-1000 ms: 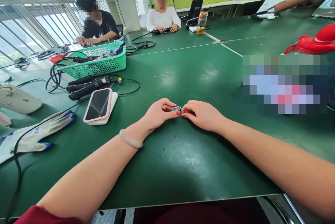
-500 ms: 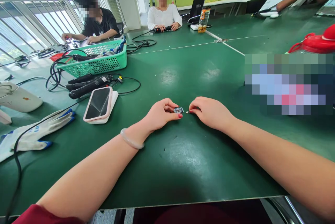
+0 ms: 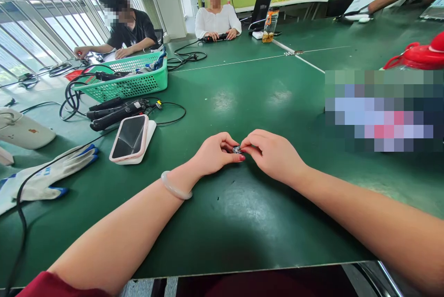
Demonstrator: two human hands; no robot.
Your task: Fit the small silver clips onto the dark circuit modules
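Between the thumb and fingers of my left hand (image 3: 222,152) is a small dark circuit board (image 3: 237,150) with white markings, held just above the green table (image 3: 239,223). My left fingers are closed on its left side and cover part of it. My right hand (image 3: 272,152) is pinched, its fingertips meeting the board's right end. The small pale piece in that pinch is hidden now by the fingers and too small to name.
Left of my hands lie a pink-rimmed phone (image 3: 130,137) on a white box, black handheld devices (image 3: 120,114) with cables, and a white-blue glove (image 3: 52,174). Behind stands a green basket (image 3: 138,86). A red-topped container (image 3: 416,56) is at right. Other people sit around the table.
My right hand drew away to the right with a small pale piece in its fingertips, then came back left to the circuit board. My left hand kept its hold, shifting slightly right.
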